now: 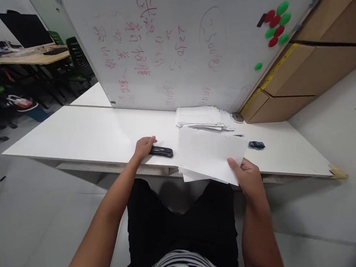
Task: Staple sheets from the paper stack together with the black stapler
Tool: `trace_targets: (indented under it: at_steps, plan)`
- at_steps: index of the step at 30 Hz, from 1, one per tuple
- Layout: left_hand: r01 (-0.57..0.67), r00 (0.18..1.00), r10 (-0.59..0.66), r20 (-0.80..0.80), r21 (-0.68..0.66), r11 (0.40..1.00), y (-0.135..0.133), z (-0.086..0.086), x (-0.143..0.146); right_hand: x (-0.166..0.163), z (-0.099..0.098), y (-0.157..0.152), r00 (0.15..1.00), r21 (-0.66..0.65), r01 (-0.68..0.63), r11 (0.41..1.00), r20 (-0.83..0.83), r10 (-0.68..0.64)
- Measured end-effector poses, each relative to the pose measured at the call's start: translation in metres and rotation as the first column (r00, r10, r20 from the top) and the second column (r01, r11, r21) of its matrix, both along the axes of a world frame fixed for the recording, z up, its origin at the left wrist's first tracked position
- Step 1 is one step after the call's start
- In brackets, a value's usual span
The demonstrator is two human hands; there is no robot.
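My right hand [248, 174] pinches the near corner of a small bundle of white paper sheets [208, 153], held just above the front edge of the white table [83, 134]. My left hand [144, 146] lies closed over the left end of a black stapler [162, 151] that rests on the table near its front edge. Behind the held sheets lies a stack of white papers [201, 117] against the whiteboard.
A whiteboard [171, 44] with red writing and red and green magnets [275, 23] stands along the table's far side. Cardboard boxes [310, 67] sit at right. A small dark object [256, 145] lies right of the sheets. Desks with monitors and chairs stand far left.
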State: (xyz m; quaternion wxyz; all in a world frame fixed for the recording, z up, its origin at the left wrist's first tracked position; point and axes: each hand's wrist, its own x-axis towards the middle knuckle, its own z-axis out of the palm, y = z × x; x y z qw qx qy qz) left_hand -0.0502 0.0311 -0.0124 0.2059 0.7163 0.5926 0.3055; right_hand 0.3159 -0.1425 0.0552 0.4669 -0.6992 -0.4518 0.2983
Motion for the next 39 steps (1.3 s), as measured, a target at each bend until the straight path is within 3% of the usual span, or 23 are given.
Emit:
trace_targets:
  at_steps: [11, 20, 27, 29, 31, 35, 39]
  plan:
    - [-0.065, 0.996, 0.070, 0.060, -0.081, 0.995, -0.002, 0.002, 0.001, 0.015, -0.045, -0.002, 0.966, 0.121, 0.259, 0.958, -0.047, -0.255]
    - [-0.072, 0.996, 0.076, 0.043, -0.091, 0.993, -0.003, 0.004, 0.002, 0.027, -0.066, -0.008, 0.967, 0.117, 0.252, 0.961, -0.075, -0.245]
    - [-0.085, 0.995, 0.091, 0.048, -0.105, 0.991, -0.006, 0.008, 0.004, 0.037, -0.062, 0.008, 0.984, 0.046, 0.152, 0.987, -0.099, -0.147]
    - [-0.085, 0.995, 0.091, 0.051, -0.100, 0.991, -0.006, 0.007, 0.004, 0.038, -0.059, 0.022, 0.997, 0.034, 0.072, 0.997, -0.016, -0.071]
    - [-0.085, 0.994, 0.091, 0.066, -0.091, 0.992, -0.006, 0.006, 0.003, 0.037, -0.059, 0.038, 0.980, -0.012, 0.007, 1.000, 0.200, -0.004]
    - [-0.084, 0.992, 0.092, 0.084, -0.089, 0.992, -0.004, 0.003, 0.001, 0.026, -0.069, 0.057, 0.766, -0.094, 0.010, 0.996, 0.640, 0.052]
    - [-0.082, 0.993, 0.089, 0.071, -0.095, 0.992, -0.005, 0.005, 0.002, 0.013, -0.080, 0.056, 0.634, -0.125, 0.053, 0.991, 0.771, 0.064]
